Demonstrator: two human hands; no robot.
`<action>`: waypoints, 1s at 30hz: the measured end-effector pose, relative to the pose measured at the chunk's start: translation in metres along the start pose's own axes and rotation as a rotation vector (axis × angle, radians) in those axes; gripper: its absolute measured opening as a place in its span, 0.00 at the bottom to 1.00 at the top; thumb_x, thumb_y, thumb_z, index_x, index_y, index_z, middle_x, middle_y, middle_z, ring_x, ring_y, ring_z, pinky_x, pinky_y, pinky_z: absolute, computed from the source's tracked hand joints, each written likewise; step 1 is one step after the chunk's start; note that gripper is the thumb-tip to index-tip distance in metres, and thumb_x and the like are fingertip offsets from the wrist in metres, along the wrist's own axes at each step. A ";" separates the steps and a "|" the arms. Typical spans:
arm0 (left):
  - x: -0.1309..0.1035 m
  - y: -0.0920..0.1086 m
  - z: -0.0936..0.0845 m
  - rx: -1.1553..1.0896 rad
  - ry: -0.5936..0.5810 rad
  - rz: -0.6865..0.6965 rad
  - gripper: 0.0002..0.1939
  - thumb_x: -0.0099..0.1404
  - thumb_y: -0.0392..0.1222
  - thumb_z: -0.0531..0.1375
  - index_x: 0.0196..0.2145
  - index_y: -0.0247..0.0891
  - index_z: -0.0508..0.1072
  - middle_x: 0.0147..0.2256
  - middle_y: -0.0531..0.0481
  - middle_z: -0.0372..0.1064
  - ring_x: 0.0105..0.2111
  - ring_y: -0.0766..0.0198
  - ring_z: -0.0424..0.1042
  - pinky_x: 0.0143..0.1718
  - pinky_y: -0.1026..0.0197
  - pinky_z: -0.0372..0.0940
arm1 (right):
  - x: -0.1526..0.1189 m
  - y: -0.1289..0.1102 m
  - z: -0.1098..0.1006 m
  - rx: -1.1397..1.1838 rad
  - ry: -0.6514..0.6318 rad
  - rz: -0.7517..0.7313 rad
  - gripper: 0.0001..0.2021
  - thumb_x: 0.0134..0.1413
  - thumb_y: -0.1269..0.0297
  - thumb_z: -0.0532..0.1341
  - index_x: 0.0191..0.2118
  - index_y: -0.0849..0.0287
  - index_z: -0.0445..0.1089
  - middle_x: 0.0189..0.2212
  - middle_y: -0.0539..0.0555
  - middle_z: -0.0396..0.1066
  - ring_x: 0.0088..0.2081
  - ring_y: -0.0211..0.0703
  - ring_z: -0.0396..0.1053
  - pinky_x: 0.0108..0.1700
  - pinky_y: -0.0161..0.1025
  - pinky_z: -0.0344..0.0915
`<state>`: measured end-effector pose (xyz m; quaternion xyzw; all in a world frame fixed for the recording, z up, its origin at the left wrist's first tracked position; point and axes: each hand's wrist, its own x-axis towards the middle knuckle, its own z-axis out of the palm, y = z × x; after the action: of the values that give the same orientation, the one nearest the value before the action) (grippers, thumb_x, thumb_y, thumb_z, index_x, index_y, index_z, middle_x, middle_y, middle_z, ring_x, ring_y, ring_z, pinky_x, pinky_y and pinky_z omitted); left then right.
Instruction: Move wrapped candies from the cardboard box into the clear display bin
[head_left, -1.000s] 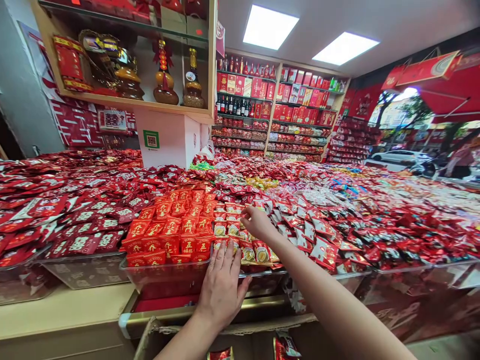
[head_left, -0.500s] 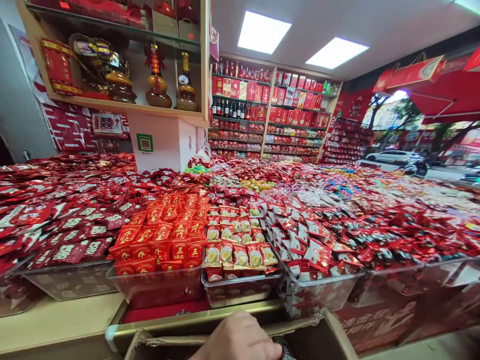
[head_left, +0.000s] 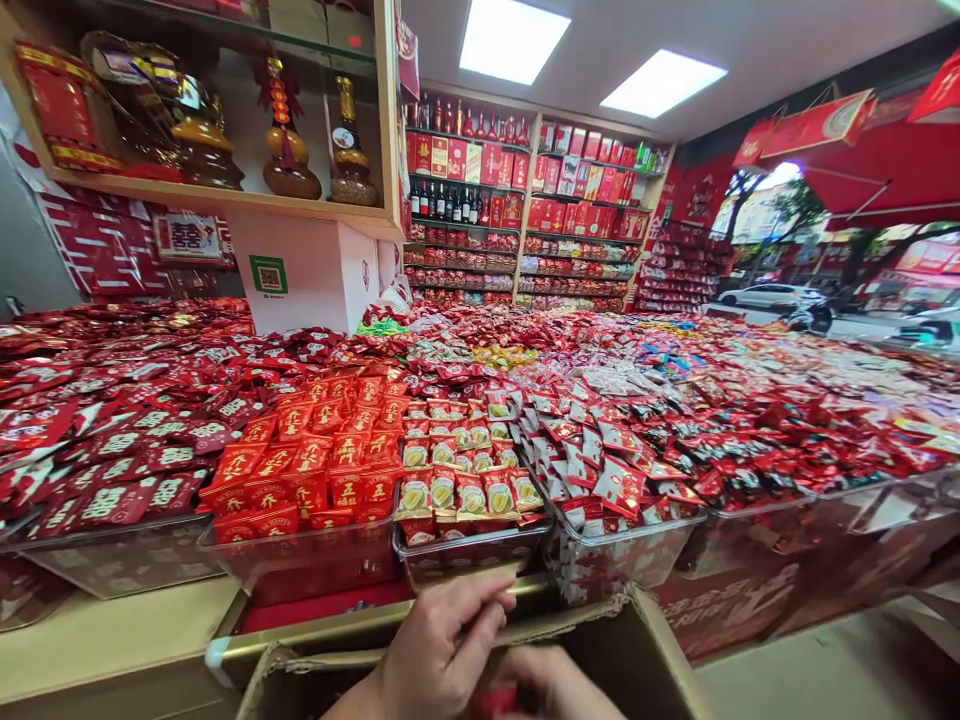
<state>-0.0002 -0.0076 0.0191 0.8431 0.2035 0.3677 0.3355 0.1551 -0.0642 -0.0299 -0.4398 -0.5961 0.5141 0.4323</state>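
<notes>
Both hands are over an open cardboard box [head_left: 664, 650] at the bottom centre. My left hand [head_left: 450, 640] is above the box with its fingers extended and close together; what it holds, if anything, is hidden. To its right and lower, my right hand [head_left: 551, 680] is blurred, with curled fingers beside a small red packet [head_left: 499, 697]. Whether either hand grips that packet is unclear. Just beyond the hands stands a clear bin of red-and-cream packets [head_left: 471, 492], and left of it a bin of bright red packets [head_left: 304, 465].
More bins of maroon packets [head_left: 135, 480] and red-and-white packets [head_left: 600, 460] line the counter. A display cabinet [head_left: 375, 215] overhangs at the left. Stocked shelves [head_left: 525, 200] stand at the back. A gold-edged ledge [head_left: 300, 640] runs behind the box.
My left hand now shows clearly with its fingers extended, and a second hand has come into view at its right with a red packet near it. The view has shifted slightly.
</notes>
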 end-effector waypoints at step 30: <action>0.003 -0.003 0.007 -0.315 0.004 -0.479 0.18 0.64 0.50 0.46 0.45 0.38 0.63 0.24 0.49 0.69 0.20 0.67 0.67 0.20 0.66 0.59 | -0.009 -0.034 -0.029 0.267 0.327 -0.127 0.04 0.49 0.63 0.59 0.30 0.57 0.66 0.25 0.50 0.67 0.27 0.37 0.64 0.30 0.34 0.60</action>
<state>0.0065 -0.0066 0.0144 0.7077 0.3378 0.3067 0.5394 0.1826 -0.0689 0.0057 -0.4175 -0.4712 0.4821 0.6093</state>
